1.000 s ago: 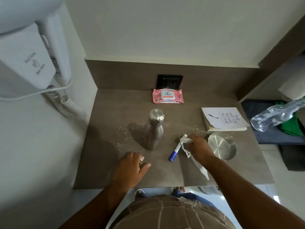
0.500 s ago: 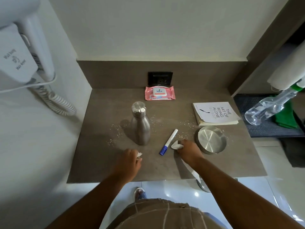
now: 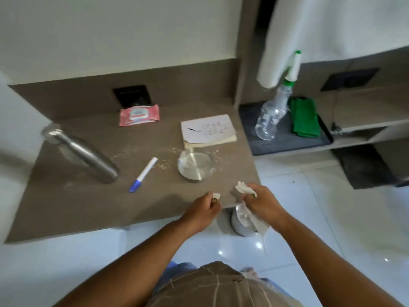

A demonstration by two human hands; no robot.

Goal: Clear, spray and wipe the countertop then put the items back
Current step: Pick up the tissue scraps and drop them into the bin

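Note:
The brown countertop [image 3: 77, 207] carries a steel bottle [image 3: 86, 155], a blue-capped marker [image 3: 143, 175], a steel bowl [image 3: 195, 166], a white book [image 3: 208, 130] and a pink wipes pack [image 3: 139, 115]. Crumbs lie scattered around the marker and bowl. My left hand [image 3: 204, 210] is over the counter's front right edge, pinching a small white scrap [image 3: 217, 195]. My right hand [image 3: 263, 202] is just beyond the corner, closed on a crumpled white tissue [image 3: 244, 188] whose tail hangs down. A clear spray bottle [image 3: 273, 116] leans on a black tray beside a green cloth [image 3: 304, 117].
A small steel bin [image 3: 240, 220] stands on the tiled floor below the counter's corner, under my right hand. The black tray [image 3: 285, 141] rests on a lower shelf to the right. A white towel [image 3: 287, 29] hangs above it. A black socket [image 3: 132, 96] is in the backsplash.
Both hands have moved right, from the counter's middle to its front right corner, each still holding its white paper. The view has swung right, bringing the bin and shelf into sight.

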